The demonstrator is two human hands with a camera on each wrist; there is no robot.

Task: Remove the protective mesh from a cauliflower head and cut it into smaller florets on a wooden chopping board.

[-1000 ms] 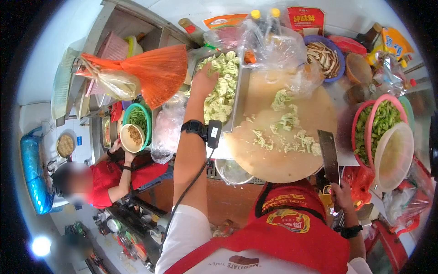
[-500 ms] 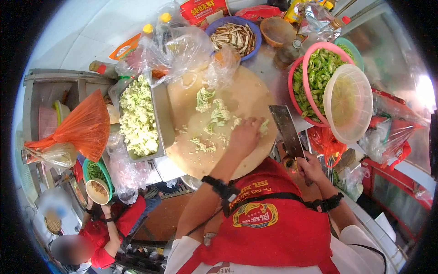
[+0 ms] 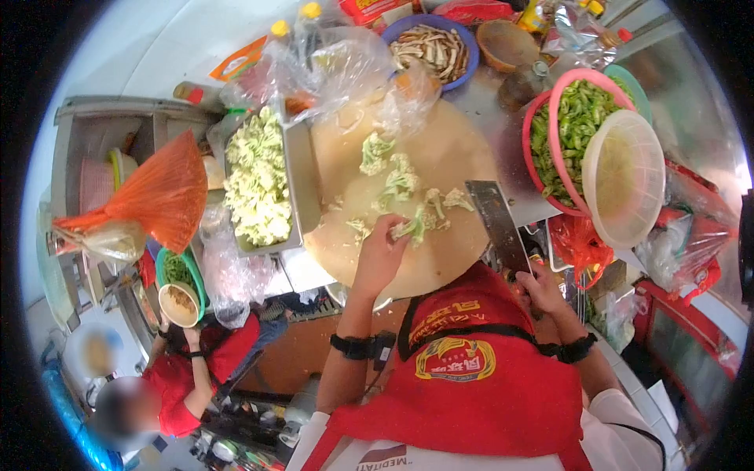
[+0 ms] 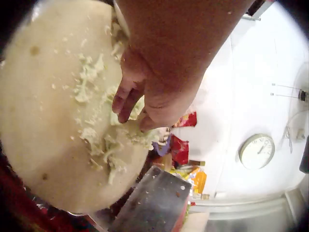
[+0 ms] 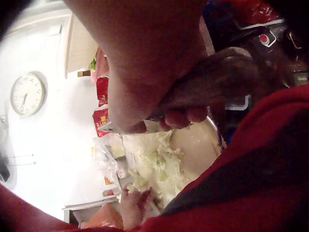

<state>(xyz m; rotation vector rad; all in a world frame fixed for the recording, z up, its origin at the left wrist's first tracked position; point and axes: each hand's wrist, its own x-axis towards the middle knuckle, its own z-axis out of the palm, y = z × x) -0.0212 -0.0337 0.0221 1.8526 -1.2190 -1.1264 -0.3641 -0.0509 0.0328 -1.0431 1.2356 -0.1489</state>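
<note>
My left hand (image 3: 382, 253) is over the near part of the round cutting board (image 3: 463, 157), pinching a pale green-stemmed cauliflower floret (image 3: 411, 228) between thumb and fingers. Several other cauliflower pieces (image 3: 399, 179) and small crumbs lie scattered across the board. The right hand (image 3: 540, 290) grips a cleaver (image 3: 500, 224) by its handle, its broad blade tilted over the board's right edge. In the right wrist view, fingers curl around the dark handle (image 5: 207, 77). Left of the board stands a metal tray (image 3: 304, 192) heaped with cut cauliflower (image 3: 258, 180).
Behind the board are a clear plastic bag (image 3: 338, 71) and a blue bowl of sliced mushrooms (image 3: 473, 59). At right, a pink basket (image 3: 556, 118) holds cut green peppers beside a white strainer (image 3: 628, 177). An orange net bag (image 3: 169, 180) hangs left; another person (image 3: 177, 396) holds a bowl.
My left hand has left the tray, crossed to the board's right side, then moved back left and pinched a floret. The right hand keeps the cleaver. The head view has turned right.
</note>
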